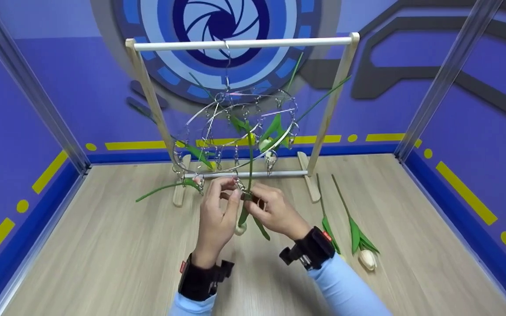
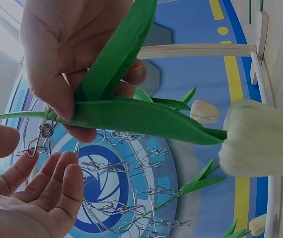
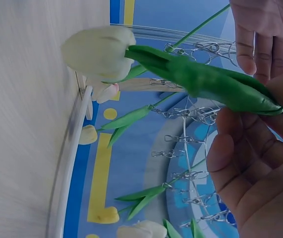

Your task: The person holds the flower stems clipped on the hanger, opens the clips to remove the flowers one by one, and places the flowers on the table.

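My right hand (image 1: 275,208) pinches a white tulip (image 2: 257,139) at the base of its green leaves (image 2: 141,119). The flower hangs head down, and its stem (image 1: 250,158) rises in front of the hanger. Facing it, my left hand (image 1: 218,213) has thumb and index finger at the handles of a small metal clip (image 2: 46,131), the other fingers loosely bent. That clip sits right at the tulip's stem beside my right thumb. Overhead is a round metal clip hanger (image 1: 294,103) with several dangling clips; other tulips (image 3: 131,119) hang from it upside down.
The hanger hooks over the white bar (image 1: 178,45) of a wooden stand (image 1: 343,66). On the table (image 1: 117,245), a white tulip (image 1: 368,260) lies right of my right wrist, another stem (image 1: 323,206) beside it. Blue panels (image 1: 477,145) enclose the table.
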A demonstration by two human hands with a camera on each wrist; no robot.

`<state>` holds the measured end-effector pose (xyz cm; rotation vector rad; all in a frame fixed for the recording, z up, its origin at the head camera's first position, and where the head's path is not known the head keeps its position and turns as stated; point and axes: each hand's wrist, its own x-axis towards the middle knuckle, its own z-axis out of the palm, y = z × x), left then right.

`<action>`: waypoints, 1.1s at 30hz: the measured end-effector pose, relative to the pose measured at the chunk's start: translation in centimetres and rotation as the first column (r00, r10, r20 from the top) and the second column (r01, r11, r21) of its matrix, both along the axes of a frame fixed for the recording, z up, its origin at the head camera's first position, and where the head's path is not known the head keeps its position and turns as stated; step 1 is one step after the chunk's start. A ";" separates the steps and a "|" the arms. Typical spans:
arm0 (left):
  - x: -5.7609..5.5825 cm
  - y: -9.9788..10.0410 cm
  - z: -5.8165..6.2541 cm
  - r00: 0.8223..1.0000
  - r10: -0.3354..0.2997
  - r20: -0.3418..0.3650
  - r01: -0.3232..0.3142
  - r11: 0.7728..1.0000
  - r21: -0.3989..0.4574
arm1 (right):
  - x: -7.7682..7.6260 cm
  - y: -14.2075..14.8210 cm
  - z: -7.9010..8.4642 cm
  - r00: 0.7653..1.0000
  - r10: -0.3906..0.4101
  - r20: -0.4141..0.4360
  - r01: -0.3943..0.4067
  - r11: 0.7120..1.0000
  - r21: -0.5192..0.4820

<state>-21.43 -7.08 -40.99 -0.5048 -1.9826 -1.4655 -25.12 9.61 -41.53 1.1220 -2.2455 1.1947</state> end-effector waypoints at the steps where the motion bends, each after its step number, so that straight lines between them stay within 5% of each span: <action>1: -0.1 0.0 0.0 1.000 0.000 -0.002 0.000 1.000 0.003 | 0.0 0.1 0.0 1.000 -0.005 0.015 0.005 1.000 0.008; 15: -0.7 -0.1 -0.1 0.997 -0.024 -0.079 0.025 1.000 0.018 | 0.3 0.4 0.2 0.998 0.011 0.065 -0.014 0.999 0.051; 25: -0.6 0.0 0.0 0.998 -0.066 0.015 0.064 0.988 0.140 | 0.2 0.7 -0.5 0.999 -0.002 0.045 0.001 1.000 0.001; 33: -0.7 -0.3 -0.1 0.993 -0.067 0.093 0.058 0.994 0.098 | 0.0 0.6 -0.8 1.000 0.012 0.002 -0.012 1.000 -0.021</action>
